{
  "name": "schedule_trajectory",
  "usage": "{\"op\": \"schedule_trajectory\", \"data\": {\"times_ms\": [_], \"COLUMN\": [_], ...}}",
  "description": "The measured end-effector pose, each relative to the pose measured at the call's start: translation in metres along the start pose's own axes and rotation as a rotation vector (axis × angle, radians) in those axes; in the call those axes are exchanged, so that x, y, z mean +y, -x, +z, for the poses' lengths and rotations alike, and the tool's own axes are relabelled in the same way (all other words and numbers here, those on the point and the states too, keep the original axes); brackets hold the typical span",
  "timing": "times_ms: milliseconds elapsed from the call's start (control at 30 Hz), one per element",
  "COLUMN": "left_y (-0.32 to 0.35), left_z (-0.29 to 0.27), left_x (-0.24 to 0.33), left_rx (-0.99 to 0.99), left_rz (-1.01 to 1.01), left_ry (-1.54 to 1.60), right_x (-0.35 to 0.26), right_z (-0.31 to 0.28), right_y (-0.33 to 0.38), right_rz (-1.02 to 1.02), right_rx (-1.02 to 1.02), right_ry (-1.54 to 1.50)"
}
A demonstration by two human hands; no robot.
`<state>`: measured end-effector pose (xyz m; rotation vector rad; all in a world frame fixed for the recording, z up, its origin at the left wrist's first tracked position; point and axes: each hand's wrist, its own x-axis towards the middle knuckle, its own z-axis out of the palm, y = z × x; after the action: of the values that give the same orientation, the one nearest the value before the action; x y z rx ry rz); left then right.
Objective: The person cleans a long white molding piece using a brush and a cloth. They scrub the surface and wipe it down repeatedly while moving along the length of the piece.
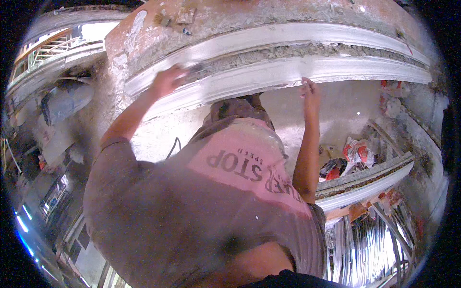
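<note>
A long white moulding (269, 71) with ridged edges runs across in front of me, and a rough grey mortar strip (269, 54) lies along its middle. My left hand (168, 80) is over the moulding's left part, its fingers closed and smeared by motion. A dark blurred shape (196, 71) shows at its fingertips; I cannot make out what it is. By the moulding's near edge, further right, my right hand (310, 89) is raised with fingers loosely bent and somewhat apart. Nothing shows in it, and I cannot tell whether it touches the edge.
Behind the moulding rises a stained, plaster-spattered surface (230, 19) with small scraps on it. A second moulding (370, 187) lies at the lower right, near red-and-white plastic bags (357, 152). Thin strips (360, 245) stand below it. Cluttered grey material (67, 103) fills the left.
</note>
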<state>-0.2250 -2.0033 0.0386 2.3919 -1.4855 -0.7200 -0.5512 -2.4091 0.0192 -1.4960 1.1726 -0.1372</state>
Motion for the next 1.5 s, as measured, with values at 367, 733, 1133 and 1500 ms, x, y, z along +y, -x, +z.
{"op": "schedule_trajectory", "data": {"times_ms": [367,733,1133,1500], "left_y": [-0.069,0.151,-0.061,-0.271], "left_z": [0.016,-0.016,0.049,0.034], "left_x": [0.06,-0.099,0.044,0.208], "left_rx": [-0.025,0.109,0.154,0.135], "left_rz": [-0.032,-0.077,0.002,0.15], "left_ry": [-0.121,-0.045,0.027,-0.039], "right_x": [0.002,-0.024,-0.033,-0.052], "right_z": [0.017,0.005,0.036,-0.011], "right_y": [-0.005,-0.031,0.008,0.004], "right_rz": [0.096,-0.168,-0.042,-0.19], "right_rx": [-0.115,-0.089,-0.194,-0.038], "right_ry": [0.032,0.309,0.341,0.448]}}
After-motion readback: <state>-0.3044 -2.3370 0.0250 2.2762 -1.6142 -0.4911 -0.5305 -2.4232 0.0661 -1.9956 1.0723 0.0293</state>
